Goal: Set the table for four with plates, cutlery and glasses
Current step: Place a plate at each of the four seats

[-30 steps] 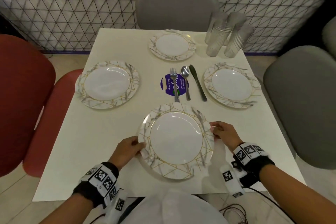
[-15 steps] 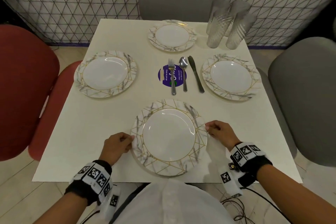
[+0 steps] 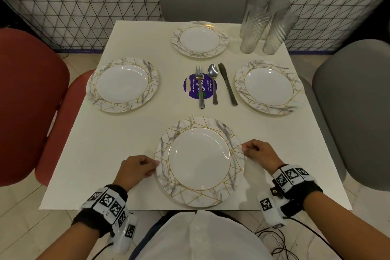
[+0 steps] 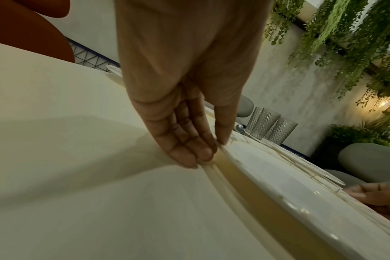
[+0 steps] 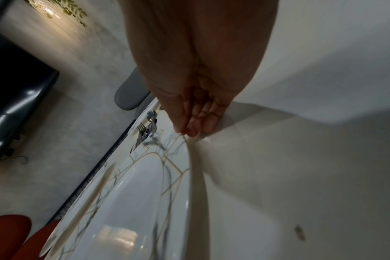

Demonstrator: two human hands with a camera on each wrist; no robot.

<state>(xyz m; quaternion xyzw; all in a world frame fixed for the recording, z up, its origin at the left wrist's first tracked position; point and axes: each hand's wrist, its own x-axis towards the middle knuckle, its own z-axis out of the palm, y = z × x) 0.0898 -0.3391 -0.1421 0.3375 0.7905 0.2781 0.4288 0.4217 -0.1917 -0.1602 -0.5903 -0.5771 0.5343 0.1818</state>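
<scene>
Near round marble-patterned ceramic plate (image 3: 199, 161) on white desk (image 3: 109, 150): stiff, glossy, breakable. Left hand (image 3: 135, 170), right hand (image 3: 260, 152) pinching opposite rims; best hold.

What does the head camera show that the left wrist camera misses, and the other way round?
Only the head view shows all four marble-patterned plates, the purple round sticker under the fork, and the dark-handled knife.

Only the left wrist view shows the hanging green plants, a glowing wall lamp, and the left hand from below, thumb on the rim and fingers under it.

Both show the near marble-patterned plate gripped at its two sides, the textured clear glasses, the white table and the red chair.
</scene>
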